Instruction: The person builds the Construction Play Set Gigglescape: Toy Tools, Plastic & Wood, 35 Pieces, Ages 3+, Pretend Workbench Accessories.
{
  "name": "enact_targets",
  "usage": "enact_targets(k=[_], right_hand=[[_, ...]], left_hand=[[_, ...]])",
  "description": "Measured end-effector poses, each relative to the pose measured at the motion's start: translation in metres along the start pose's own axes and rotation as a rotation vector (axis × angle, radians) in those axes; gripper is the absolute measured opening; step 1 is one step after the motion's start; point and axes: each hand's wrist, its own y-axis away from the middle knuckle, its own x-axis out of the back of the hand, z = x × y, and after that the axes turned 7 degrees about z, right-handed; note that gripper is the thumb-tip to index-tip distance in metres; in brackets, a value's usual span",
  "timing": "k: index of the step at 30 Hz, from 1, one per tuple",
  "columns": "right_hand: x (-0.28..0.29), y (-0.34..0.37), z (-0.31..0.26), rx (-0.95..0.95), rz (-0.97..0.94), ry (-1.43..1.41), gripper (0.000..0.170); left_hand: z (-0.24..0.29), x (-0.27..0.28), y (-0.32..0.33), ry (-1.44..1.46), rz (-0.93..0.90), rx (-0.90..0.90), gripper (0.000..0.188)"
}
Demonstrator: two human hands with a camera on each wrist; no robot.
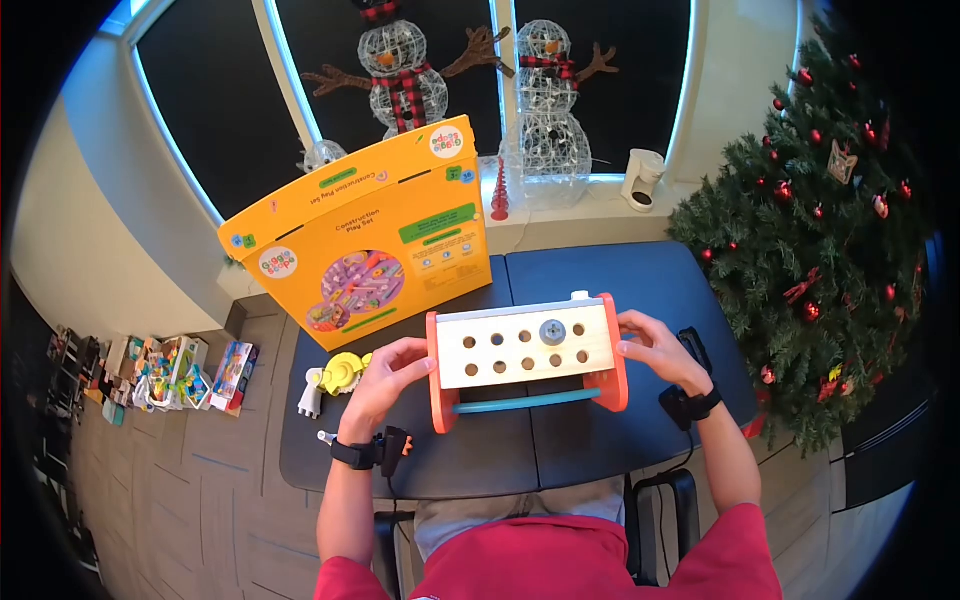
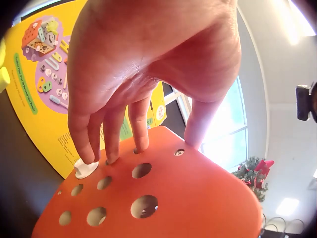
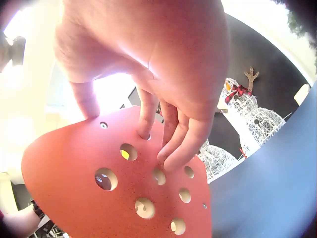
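Note:
A wooden toy workbench (image 1: 512,352) is held between both hands, its pale panel with rows of round holes facing up. Its orange side panels (image 2: 188,198) have holes too, and a blue rod (image 1: 525,401) joins them at the near side. A grey bolt (image 1: 552,332) sits in one panel hole. My left hand (image 1: 385,385) grips the left side panel, thumb at its edge and fingertips over the holes. A white peg head (image 2: 85,168) shows by those fingertips. On the other side, my right hand (image 1: 660,350) grips the right side panel (image 3: 74,173) with spread fingers.
Under the workbench is a dark padded table (image 1: 640,280). A yellow play set box (image 1: 400,220) stands at its back left, with yellow and white toy pieces (image 1: 343,373) by the left forearm. A decorated tree (image 1: 800,230) rises to the right; wire snowmen (image 1: 550,140) stand behind.

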Motion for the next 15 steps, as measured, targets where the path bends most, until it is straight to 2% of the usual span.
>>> enact_targets(k=[4,7,9,15], right_hand=[[-0.002,0.009,-0.012,-0.001,0.008,0.054,0.047],[-0.005,0.013,-0.015,0.093,0.017,0.211,0.052],[-0.008,0.015,-0.019,0.177,-0.003,0.353,0.054],[-0.016,0.025,-0.033,0.14,-0.011,0.566,0.054]], left_hand=[[0.001,0.002,0.007,0.023,-0.017,0.045,0.035],[-0.003,0.001,0.015,-0.013,-0.024,-0.029,0.04],[-0.002,-0.002,0.022,-0.137,-0.024,-0.138,0.044],[-0.018,-0.003,0.031,-0.126,-0.015,-0.138,0.045]])
